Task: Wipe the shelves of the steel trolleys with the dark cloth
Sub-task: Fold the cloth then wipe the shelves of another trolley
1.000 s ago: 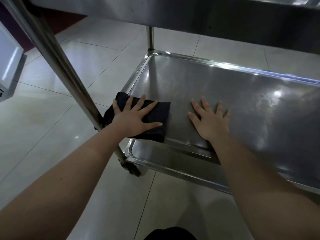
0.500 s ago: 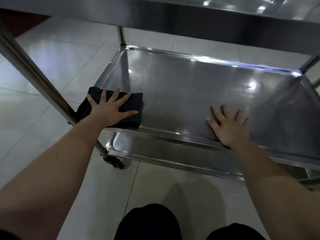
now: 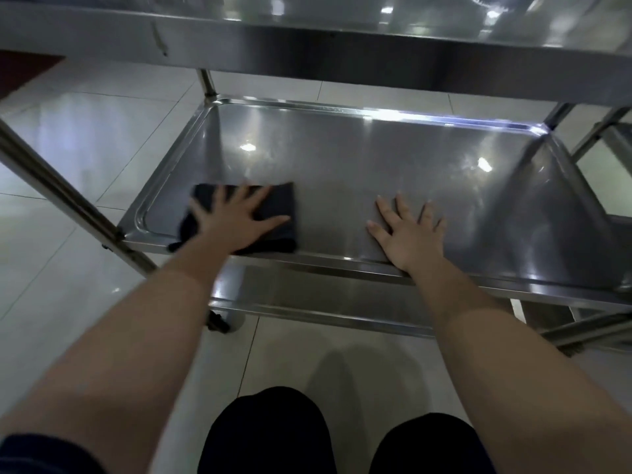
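From the head camera, the only view I have, the dark cloth (image 3: pixel 282 206) lies folded flat at centre left of the frame, on the near left part of the trolley's middle shelf (image 3: pixel 342 159). One corner appears to droop over the near rim. I have the left hand (image 3: pixel 236 222) spread on top of it, fingers straight and fanned apart, palm pressing down rather than gripping. I judge this puts the whole pad against the steel for a broad stroke. The right hand (image 3: pixel 410 234), right of centre, lies flat on bare steel well apart from the cloth, fingers straight and slightly apart, heel at the near rim. It is probably there to brace the lean and stop the trolley rolling on its caster (image 3: pixel 222 323). The top shelf (image 3: pixel 342 39) overhangs along the top of the frame, which is why both arms reach in low. A lower shelf (image 3: pixel 307 295) shows beneath, and dark-clad knees (image 3: pixel 263 432) sit at the bottom edge.
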The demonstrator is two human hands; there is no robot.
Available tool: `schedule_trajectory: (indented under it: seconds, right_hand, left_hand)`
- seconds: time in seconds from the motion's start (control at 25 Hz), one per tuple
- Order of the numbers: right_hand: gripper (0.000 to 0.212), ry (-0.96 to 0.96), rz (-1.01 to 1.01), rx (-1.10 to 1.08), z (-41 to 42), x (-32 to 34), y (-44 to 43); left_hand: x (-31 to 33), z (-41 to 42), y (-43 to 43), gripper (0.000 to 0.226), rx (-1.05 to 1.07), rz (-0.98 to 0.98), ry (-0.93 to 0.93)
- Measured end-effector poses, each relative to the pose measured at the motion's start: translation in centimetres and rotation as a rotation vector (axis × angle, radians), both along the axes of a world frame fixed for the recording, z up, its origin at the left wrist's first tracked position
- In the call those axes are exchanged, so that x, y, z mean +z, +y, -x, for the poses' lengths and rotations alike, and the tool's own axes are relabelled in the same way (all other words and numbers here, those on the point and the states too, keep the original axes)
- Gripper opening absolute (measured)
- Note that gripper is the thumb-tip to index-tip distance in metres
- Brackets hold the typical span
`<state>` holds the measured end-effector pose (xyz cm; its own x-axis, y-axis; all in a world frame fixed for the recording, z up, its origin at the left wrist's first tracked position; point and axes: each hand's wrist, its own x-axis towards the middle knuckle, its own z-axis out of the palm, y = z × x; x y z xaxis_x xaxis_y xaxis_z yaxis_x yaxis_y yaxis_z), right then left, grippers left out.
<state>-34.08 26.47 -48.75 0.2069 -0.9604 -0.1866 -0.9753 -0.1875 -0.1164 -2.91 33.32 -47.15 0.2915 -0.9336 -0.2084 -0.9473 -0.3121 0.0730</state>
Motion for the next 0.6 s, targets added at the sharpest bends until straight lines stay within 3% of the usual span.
schedule_trajectory:
  seconds: [0.12,0.2,0.32,0.44,0.6]
  right_hand:
    - [0.064,0.0,0.011,-0.001,-0.8,-0.2,0.2]
    - [0.063,0.006,0.004,0.004,-1.1,-0.3,0.2]
    - [0.061,-0.034,-0.005,-0.009,-0.9,-0.5,-0.1]
    - [0.057,-0.245,0.015,-0.063,-0.3,-0.1,-0.1]
    - [0.056,-0.414,0.044,-0.116,1.3,0.3,0.5]
  left_hand:
    - [0.5,-5.6,1.6,0.109,0.198,-0.095,-0.017]
    - [0.5,-3.5,0.3,0.109,0.223,-0.114,-0.021]
    - [-0.3,4.7,-3.6,0.099,0.057,-0.041,-0.005]
    - [-0.6,14.2,-5.9,0.084,-0.162,-0.03,0.01]
    - [0.5,15.2,-6.6,0.064,-0.238,-0.004,0.177]
